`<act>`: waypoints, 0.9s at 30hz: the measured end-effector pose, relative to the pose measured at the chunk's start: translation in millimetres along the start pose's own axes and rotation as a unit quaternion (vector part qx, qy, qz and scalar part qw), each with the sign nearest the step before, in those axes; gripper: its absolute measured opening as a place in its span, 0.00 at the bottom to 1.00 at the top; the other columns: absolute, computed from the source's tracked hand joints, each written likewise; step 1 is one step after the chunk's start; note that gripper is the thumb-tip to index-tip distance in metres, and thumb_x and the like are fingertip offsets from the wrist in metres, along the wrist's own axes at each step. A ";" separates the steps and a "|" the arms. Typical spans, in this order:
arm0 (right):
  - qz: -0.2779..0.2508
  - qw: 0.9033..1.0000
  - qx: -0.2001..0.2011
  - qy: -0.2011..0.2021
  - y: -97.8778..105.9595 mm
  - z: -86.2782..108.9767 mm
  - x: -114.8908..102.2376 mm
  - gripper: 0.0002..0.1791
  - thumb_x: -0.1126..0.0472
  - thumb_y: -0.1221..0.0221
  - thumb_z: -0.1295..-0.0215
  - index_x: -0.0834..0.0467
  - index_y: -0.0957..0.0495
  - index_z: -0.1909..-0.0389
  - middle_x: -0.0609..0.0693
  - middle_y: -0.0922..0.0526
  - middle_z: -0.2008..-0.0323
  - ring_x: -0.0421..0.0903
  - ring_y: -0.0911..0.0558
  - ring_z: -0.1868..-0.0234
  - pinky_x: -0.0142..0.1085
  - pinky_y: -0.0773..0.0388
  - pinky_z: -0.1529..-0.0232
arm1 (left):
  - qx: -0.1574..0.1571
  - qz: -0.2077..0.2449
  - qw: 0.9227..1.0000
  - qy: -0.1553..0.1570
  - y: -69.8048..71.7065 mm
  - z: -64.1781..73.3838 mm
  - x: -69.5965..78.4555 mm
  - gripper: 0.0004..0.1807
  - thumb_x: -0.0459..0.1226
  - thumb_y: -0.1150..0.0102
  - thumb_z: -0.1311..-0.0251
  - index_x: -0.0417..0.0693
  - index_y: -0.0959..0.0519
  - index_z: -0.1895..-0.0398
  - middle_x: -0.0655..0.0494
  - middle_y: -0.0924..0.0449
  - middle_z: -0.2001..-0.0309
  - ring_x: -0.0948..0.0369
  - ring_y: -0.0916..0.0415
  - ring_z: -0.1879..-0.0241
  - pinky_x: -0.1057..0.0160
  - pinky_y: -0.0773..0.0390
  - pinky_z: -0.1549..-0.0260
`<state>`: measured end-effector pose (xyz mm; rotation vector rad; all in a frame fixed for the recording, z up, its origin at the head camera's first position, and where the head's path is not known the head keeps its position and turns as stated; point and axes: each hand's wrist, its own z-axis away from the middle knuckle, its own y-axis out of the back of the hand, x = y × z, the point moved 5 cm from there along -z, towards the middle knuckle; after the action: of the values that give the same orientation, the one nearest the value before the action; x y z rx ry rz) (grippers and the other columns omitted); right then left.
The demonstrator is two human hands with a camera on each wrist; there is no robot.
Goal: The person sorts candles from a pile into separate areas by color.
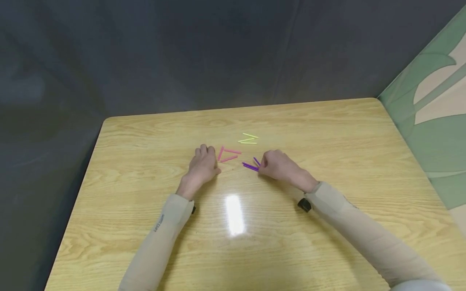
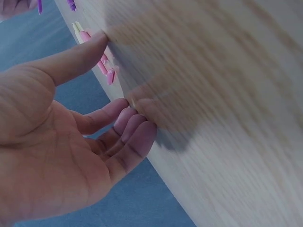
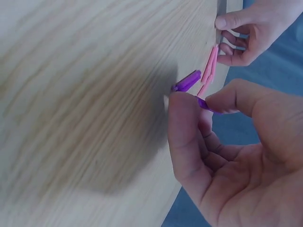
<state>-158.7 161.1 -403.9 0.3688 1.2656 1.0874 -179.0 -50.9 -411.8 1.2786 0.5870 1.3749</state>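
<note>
Thumb and forefinger of my right hand [image 1: 279,165] pinch a thin purple stick [image 3: 202,103], held tilted above the table. Two more purple sticks [image 1: 249,166] lie nearly side by side, right at those fingertips. To their left, three pink sticks [image 1: 228,159] form an open-sided figure. Beside the pink ones, my left hand [image 1: 202,165] rests its fingertips on the wood with thumb spread apart, holding nothing. Its fingers [image 2: 135,135] are gently bent in the left wrist view. Farther back, three yellow sticks [image 1: 248,142] lie in a zigzag.
The wood-grain table [image 1: 145,137] reaches a dark curtain [image 1: 218,52] at the back. A green and beige patterned surface [image 1: 437,133] borders the right side. Light glares off the tabletop between the forearms.
</note>
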 end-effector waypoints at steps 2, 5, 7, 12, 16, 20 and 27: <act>-0.004 1.000 0.005 -0.004 1.7 -0.1 3.2 0.05 0.63 0.38 0.42 0.61 0.21 0.70 0.50 0.21 0.76 0.42 0.27 0.80 0.32 0.29 0.79 | -0.002 0.001 1.000 0.003 -1.0 0.6 -0.6 0.20 0.40 0.32 0.44 0.40 0.34 0.60 0.46 0.39 0.55 0.50 0.40 0.54 0.58 0.31 0.57; -0.001 1.000 0.017 -0.008 6.4 -0.2 7.7 0.05 0.63 0.39 0.41 0.62 0.21 0.70 0.51 0.21 0.76 0.42 0.27 0.80 0.32 0.29 0.79 | 0.000 -0.004 1.000 0.004 -1.9 1.1 -1.3 0.21 0.40 0.32 0.43 0.40 0.34 0.59 0.45 0.39 0.55 0.50 0.40 0.54 0.58 0.31 0.57; 0.001 1.000 0.022 -0.014 9.9 -0.5 12.1 0.05 0.63 0.40 0.41 0.62 0.21 0.70 0.51 0.21 0.77 0.42 0.27 0.80 0.32 0.30 0.79 | 0.002 -0.007 1.000 0.003 -2.0 0.9 -1.5 0.21 0.41 0.33 0.43 0.40 0.34 0.59 0.45 0.39 0.54 0.50 0.40 0.53 0.58 0.31 0.58; 0.009 0.999 0.027 -0.029 16.5 -3.6 25.7 0.05 0.64 0.41 0.43 0.63 0.21 0.71 0.51 0.21 0.78 0.42 0.27 0.81 0.32 0.30 0.79 | 0.006 -0.011 1.000 -0.005 -1.2 0.1 -0.6 0.22 0.41 0.32 0.43 0.39 0.34 0.58 0.44 0.39 0.53 0.49 0.40 0.53 0.57 0.30 0.58; 0.018 0.999 0.039 -0.030 21.8 -7.2 35.2 0.05 0.64 0.41 0.44 0.63 0.20 0.72 0.50 0.21 0.78 0.41 0.28 0.81 0.31 0.30 0.80 | 0.006 -0.014 1.000 -0.007 -1.0 0.9 1.0 0.21 0.41 0.33 0.43 0.39 0.34 0.58 0.45 0.39 0.54 0.50 0.40 0.54 0.57 0.30 0.59; 0.016 0.998 0.039 -0.036 25.5 -10.7 41.5 0.06 0.64 0.41 0.43 0.63 0.20 0.72 0.51 0.22 0.81 0.40 0.28 0.85 0.30 0.32 0.83 | 0.006 -0.018 1.000 -0.007 -0.5 3.1 2.4 0.21 0.41 0.33 0.43 0.39 0.34 0.59 0.45 0.39 0.55 0.50 0.40 0.55 0.58 0.31 0.59; 0.007 0.997 0.045 -0.057 32.0 -10.5 49.5 0.05 0.64 0.42 0.42 0.63 0.21 0.71 0.51 0.22 0.79 0.41 0.28 0.82 0.31 0.31 0.81 | 0.008 -0.025 1.000 -0.006 -1.0 3.1 3.7 0.20 0.41 0.33 0.42 0.40 0.34 0.61 0.46 0.40 0.56 0.50 0.40 0.56 0.58 0.31 0.60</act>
<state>-186.5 213.5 -411.8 0.5019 1.2150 1.0100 -175.0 -48.3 -410.4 1.2759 0.6190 1.3228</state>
